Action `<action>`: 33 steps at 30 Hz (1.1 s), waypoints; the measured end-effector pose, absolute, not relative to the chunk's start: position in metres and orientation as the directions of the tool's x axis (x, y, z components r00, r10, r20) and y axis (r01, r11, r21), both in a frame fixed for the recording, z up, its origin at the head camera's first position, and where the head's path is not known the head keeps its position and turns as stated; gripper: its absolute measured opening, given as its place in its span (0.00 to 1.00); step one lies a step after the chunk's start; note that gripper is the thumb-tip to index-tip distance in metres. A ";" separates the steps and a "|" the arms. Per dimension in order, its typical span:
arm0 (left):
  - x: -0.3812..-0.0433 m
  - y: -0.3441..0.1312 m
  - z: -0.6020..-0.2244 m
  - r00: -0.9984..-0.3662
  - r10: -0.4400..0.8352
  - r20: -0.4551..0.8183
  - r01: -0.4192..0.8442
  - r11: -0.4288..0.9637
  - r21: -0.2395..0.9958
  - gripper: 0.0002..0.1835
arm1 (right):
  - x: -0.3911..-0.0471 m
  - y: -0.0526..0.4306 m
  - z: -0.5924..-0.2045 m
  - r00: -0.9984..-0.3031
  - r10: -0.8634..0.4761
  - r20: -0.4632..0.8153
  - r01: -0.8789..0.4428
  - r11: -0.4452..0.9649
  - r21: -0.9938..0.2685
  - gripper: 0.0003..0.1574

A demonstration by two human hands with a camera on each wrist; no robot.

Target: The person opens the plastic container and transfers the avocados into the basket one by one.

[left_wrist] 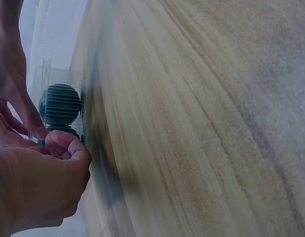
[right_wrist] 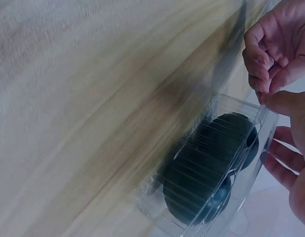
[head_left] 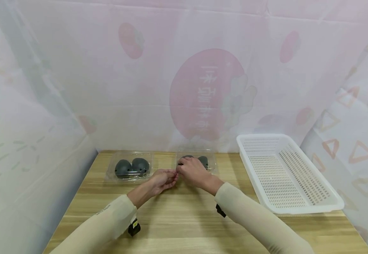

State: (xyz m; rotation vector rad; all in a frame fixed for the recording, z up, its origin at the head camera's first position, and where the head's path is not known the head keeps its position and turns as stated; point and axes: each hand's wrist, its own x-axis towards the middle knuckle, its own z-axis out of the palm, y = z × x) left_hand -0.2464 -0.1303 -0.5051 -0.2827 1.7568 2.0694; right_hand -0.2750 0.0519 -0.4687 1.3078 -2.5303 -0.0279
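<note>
At the back middle of the table is a clear plastic clamshell box point(head_left: 213, 169) holding two dark, smooth, rounded objects point(right_wrist: 194, 182). My right hand point(head_left: 194, 171) reaches over its left part, thumb and fingers gripping the edge near a corner, as the right wrist view shows. At that same corner, the fingertips of my left hand point(head_left: 163, 180) pinch together, meeting the right thumb. Curled fingers hide exactly what lies between the left fingertips. To the left, a similar clear box point(head_left: 111, 172) contains two dark rounded objects point(head_left: 140, 166) with small holes.
A white perforated plastic basket point(head_left: 260, 190) stands on the right of the wood-grain table point(head_left: 184, 222). Printed fabric point(head_left: 139, 88) hangs right behind the table's back edge and along both sides.
</note>
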 end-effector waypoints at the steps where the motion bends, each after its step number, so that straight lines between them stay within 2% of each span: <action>1: -0.247 -0.130 -0.505 -0.896 0.174 -0.409 -0.431 -0.115 0.895 0.12 | -0.276 0.052 -0.469 -0.535 -0.804 0.260 -0.800 0.581 0.150 0.06; 7: -0.248 -0.130 -0.506 -0.901 0.162 -0.401 -0.418 -0.089 0.904 0.14 | -0.277 0.052 -0.469 -0.508 -0.809 0.297 -0.814 0.563 0.141 0.04; 18: -0.251 -0.130 -0.506 -0.909 0.167 -0.383 -0.400 -0.081 0.913 0.10 | -0.275 0.048 -0.471 -0.514 -0.816 0.264 -0.800 0.567 0.196 0.11; 26: -0.253 -0.131 -0.507 -0.909 0.166 -0.381 -0.391 -0.027 0.920 0.14 | -0.274 0.051 -0.473 -0.493 -0.809 0.320 -0.792 0.569 0.220 0.09; 30: -0.252 -0.130 -0.505 -0.910 0.163 -0.380 -0.386 -0.004 0.922 0.14 | -0.274 0.054 -0.476 -0.479 -0.799 0.363 -0.801 0.567 0.191 0.09; 33: -0.251 -0.129 -0.505 -0.912 0.162 -0.377 -0.381 0.005 0.925 0.14 | -0.272 0.056 -0.477 -0.495 -0.781 0.379 -0.808 0.575 0.128 0.06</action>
